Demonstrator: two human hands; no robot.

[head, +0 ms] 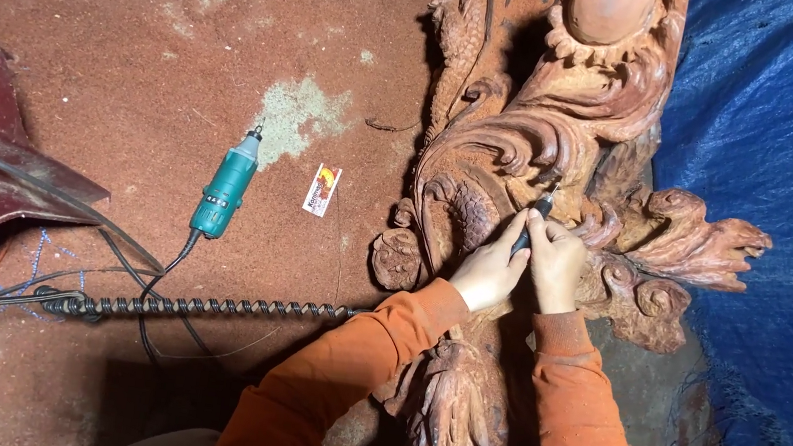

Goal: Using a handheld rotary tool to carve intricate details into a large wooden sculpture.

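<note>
Both hands pinch one small rotary handpiece against a wood carving.

The left hand (489,273) and right hand (556,263) meet over the handpiece (530,225), a slim dark tool whose tip touches a scroll of the carving (528,138). Left fingers (514,235) are curled close together along the tool's lower side; right fingers are bent and pressed tight around its upper side, thumb tucked in, no gap between the two hands. The carving lies on the red dusty floor (135,50), beside a blue tarp (792,120). A coiled shaft (205,307) runs along the floor toward the left sleeve. Well apart to the left lie a teal grinder (224,192) and a small packet (322,190).
</note>
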